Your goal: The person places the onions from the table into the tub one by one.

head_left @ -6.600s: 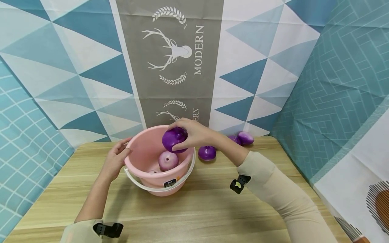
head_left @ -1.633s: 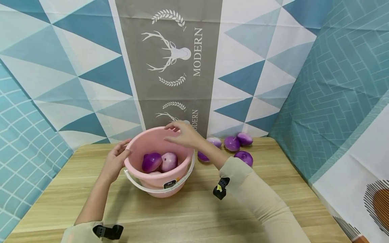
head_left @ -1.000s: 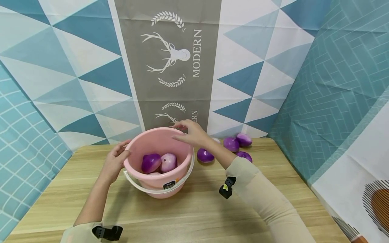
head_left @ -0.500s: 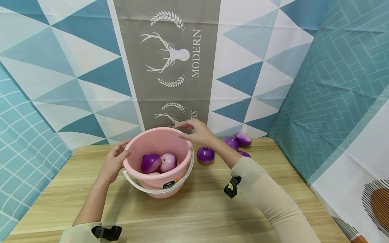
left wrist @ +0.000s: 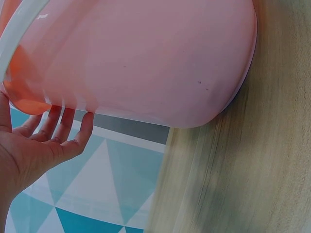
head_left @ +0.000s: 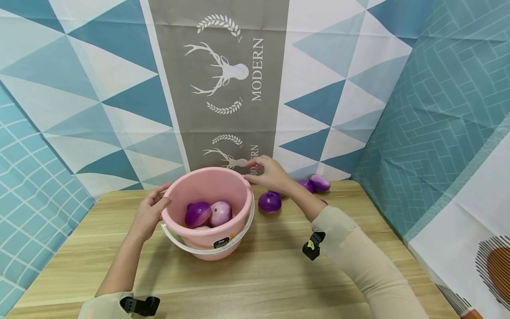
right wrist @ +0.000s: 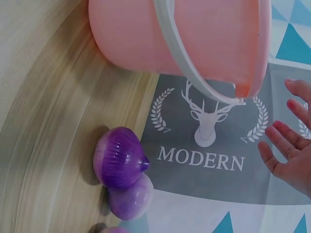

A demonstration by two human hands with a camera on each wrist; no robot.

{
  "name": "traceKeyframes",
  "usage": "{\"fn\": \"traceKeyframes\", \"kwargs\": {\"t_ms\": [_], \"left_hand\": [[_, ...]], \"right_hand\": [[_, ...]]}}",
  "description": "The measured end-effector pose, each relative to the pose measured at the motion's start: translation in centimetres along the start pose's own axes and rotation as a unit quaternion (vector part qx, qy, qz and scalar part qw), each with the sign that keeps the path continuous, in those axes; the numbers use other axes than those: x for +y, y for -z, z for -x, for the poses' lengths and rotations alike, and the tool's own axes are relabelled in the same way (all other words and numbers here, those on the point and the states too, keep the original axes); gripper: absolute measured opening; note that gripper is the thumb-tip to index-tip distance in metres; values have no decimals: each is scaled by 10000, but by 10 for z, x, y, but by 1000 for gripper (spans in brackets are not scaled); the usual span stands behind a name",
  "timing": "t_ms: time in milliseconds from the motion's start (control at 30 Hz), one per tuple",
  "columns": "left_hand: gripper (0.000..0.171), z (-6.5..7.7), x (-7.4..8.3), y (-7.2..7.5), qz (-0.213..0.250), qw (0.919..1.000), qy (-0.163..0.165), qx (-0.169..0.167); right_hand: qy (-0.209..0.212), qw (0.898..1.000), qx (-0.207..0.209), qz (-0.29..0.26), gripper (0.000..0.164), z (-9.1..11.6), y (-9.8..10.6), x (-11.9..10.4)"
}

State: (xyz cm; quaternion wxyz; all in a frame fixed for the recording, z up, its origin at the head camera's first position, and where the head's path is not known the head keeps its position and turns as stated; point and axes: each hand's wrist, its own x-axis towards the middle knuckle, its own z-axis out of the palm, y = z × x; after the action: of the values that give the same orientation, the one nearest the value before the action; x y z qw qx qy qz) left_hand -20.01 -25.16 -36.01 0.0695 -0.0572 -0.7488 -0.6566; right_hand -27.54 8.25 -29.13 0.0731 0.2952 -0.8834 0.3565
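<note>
A pink bucket with a white handle stands upright on the table. Inside lie a purple onion and a paler onion, with part of another pale one below. My left hand holds the bucket's left rim, thumb at the edge; its fingertips press the outer wall in the left wrist view. My right hand, holding nothing, is just past the right rim with fingers loosely spread. Below it sits a purple onion touching a paler onion.
More onions lie at the back right of the wooden table, partly hidden by the right forearm. A patterned cloth hangs right behind the table. Cloth-covered panels stand at both sides.
Earlier my right hand held a purple onion over the bucket; that onion now lies inside. The right hand has since moved right, out past the rim. My left hand stays on the bucket.
</note>
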Motion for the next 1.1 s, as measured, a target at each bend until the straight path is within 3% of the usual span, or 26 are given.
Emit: {"fn": "traceKeyframes", "kwargs": {"t_ms": [633, 867, 1100], "left_hand": [[47, 0, -1, 1, -7, 10000, -5, -16], [46, 0, 0, 0, 18, 10000, 11, -26], [46, 1, 0, 1, 46, 10000, 3, -55]], "right_hand": [[-257, 9996, 90, 101, 36, 15, 15, 19], [-613, 9979, 45, -215, 36, 22, 19, 27], [-812, 9967, -19, -63, 39, 26, 21, 32]]}}
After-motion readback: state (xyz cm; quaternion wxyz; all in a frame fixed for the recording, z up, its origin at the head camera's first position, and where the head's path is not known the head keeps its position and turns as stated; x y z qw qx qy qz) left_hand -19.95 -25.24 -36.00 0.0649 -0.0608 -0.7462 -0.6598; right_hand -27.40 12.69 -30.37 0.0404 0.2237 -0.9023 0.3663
